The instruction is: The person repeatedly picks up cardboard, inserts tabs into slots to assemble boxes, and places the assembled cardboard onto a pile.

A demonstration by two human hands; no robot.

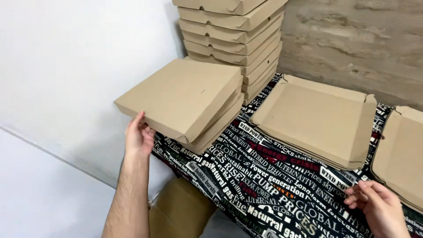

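A tall stack of folded boxes (233,39) stands against the wall. The left hand (139,139), fingers closed on its near corner, holds a folded box (180,99) tilted beside the stack. Flat unfolded boxes (317,119) remain. The right hand (379,207), fingers loosely curled, rests on the printed tablecloth (264,185); open room lies between.

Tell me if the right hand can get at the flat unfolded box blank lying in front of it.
Probably yes: the right hand rests just beside the flat blank, with nothing between them.
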